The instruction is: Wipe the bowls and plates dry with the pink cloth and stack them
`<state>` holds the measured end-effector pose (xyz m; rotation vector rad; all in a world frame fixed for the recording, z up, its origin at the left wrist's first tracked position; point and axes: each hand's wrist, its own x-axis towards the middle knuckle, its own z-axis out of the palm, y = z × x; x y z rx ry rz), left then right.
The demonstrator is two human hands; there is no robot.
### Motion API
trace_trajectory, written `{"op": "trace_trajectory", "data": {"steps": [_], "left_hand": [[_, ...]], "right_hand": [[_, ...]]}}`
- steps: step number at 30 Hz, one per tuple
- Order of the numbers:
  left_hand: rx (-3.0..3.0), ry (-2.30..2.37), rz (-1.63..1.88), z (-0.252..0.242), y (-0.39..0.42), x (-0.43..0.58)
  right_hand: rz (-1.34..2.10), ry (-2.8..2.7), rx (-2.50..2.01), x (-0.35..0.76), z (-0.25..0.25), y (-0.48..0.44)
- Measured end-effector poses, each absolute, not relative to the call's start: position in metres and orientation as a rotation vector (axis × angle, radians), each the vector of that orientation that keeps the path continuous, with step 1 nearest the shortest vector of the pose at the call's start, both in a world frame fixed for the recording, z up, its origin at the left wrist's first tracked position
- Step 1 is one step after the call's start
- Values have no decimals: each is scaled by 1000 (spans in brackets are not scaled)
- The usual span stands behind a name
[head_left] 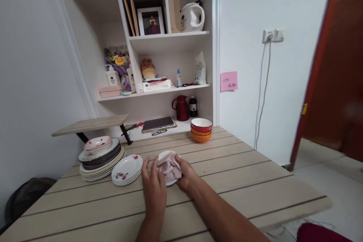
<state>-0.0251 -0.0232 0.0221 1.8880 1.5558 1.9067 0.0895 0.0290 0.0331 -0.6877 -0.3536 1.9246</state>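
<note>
A small white dish (171, 183) is held over the wooden table, with a crumpled pinkish cloth (170, 168) covering most of its face. My right hand (185, 174) grips the dish's right side, its thumb at the cloth. At the left of the dish is my left hand (154, 185), fingers raised and apart, fingertips near the cloth's edge. Just left of that hand lies a short stack of white plates with red flowers (127, 168).
A taller plate stack (100, 166) with a pink-patterned bowl (98, 143) stands at the table's left. Nested red and orange bowls (201, 130) sit at the back. Behind are a small raised wooden shelf (90, 124), a red jug (182, 108) and white shelving (170, 37).
</note>
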Motion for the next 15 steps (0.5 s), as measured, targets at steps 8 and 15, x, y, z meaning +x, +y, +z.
{"op": "trace_trajectory", "data": {"steps": [8,15], "left_hand": [[1954,1324,1532,9,-13,-23],[1957,1285,1483,9,-16,-18]], "right_hand": [[1953,-419,-751,85,35,24],[1949,-456,-784,89,34,24]]}}
